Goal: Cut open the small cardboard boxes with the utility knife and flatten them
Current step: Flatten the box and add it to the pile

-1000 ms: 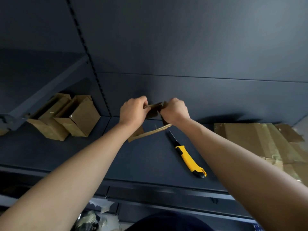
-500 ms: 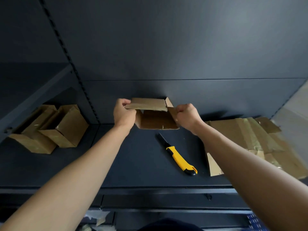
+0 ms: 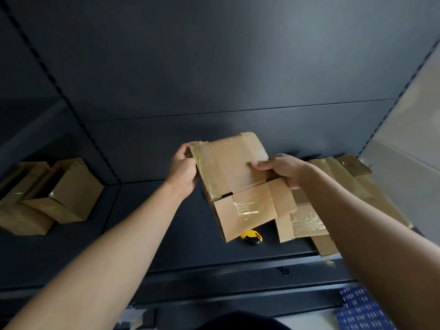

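A cut-open cardboard box [image 3: 235, 172], brown with clear tape strips, is spread nearly flat and tilted towards me above the dark shelf. My left hand [image 3: 184, 167] grips its left edge. My right hand [image 3: 282, 169] grips its right side, thumb on the top face. Its lower flaps hang down over the yellow and black utility knife [image 3: 252, 237], of which only the handle end shows on the shelf. Two uncut small boxes [image 3: 64, 191] stand together at the left of the shelf.
A pile of flattened taped cardboard [image 3: 342, 179] lies at the right of the shelf [image 3: 166, 234], partly under my right forearm. The shelf's back panel rises close behind. A light wall stands at far right. A blue patterned surface [image 3: 362, 308] shows below right.
The box went from a folded shape pulled between both hands to an opened, nearly flat sheet, shifted rightward over the knife. The camera view swung to the right.
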Tool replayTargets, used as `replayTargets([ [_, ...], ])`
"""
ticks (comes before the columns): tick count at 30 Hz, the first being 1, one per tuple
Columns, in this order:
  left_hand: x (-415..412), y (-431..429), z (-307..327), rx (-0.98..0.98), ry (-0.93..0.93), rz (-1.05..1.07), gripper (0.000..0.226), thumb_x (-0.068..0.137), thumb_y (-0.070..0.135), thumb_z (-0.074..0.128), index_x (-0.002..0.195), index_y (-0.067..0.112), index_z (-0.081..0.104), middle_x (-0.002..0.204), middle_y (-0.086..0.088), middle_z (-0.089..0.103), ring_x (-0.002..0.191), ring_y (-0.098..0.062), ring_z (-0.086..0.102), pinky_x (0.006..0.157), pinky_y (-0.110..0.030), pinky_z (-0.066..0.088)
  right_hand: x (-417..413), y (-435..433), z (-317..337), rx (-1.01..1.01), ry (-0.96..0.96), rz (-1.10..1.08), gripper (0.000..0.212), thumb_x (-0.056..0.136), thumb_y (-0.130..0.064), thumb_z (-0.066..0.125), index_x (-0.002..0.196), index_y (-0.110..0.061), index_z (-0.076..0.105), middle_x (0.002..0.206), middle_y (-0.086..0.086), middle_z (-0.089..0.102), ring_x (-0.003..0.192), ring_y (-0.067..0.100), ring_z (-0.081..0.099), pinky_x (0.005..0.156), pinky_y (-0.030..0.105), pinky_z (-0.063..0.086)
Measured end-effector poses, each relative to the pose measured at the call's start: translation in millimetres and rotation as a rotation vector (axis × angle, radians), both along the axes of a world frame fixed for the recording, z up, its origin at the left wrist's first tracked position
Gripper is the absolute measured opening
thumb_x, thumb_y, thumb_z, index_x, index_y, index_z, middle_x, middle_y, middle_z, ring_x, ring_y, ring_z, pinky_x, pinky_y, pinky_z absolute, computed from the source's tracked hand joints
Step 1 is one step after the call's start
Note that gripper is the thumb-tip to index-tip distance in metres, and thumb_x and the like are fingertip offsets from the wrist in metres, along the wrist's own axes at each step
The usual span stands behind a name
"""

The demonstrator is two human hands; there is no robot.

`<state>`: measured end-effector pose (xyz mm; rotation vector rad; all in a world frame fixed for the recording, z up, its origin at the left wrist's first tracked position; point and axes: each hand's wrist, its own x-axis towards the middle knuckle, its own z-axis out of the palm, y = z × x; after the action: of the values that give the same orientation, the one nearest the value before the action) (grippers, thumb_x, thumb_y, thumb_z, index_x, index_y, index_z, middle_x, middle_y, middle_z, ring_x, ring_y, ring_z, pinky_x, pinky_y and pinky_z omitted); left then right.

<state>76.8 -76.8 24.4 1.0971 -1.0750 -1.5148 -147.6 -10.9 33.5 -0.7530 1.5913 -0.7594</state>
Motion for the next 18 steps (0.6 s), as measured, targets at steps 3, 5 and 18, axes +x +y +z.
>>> replayTargets([
  [3,-22.4,4.5,-2.8,0.179,-0.024,-0.009,0.016,0.102,0.016,0.038,0.102,0.017,0.054,0.091,-0.004,0.064,0.074,-0.018,0.062,0.062,-0.035,0.054,-10.9,4.9,-5.8,-0.106,0.062,-0.202,0.044,0.069,-0.027,0.083,0.102,-0.002,0.067,0.078,0.009,0.074,0.068,0.025,0.071,0.059,0.037,0.058],
  [5,-37.7,8.5,-8.1,0.281,-0.048,-0.127,0.022,0.102,0.031,0.037,0.106,0.014,0.05,0.094,-0.009,0.064,0.077,-0.023,0.063,0.065,-0.039,0.053,-25.4,8.4,-10.7,-0.143,0.159,-0.305,0.039,0.074,-0.028,0.081,0.101,-0.003,0.067,0.087,0.011,0.072,0.076,0.026,0.07,0.069,0.039,0.058],
  [18,-131.3,39.4,-73.9,0.284,-0.567,-0.691,0.058,0.093,0.009,0.057,0.146,0.011,0.031,0.149,-0.015,0.032,0.133,-0.027,0.038,0.1,-0.039,0.041,-95.1,33.8,-60.8,0.163,0.866,-0.248,0.049,0.087,-0.022,0.063,0.127,-0.002,0.045,0.122,0.014,0.055,0.104,0.026,0.056,0.086,0.036,0.048],
])
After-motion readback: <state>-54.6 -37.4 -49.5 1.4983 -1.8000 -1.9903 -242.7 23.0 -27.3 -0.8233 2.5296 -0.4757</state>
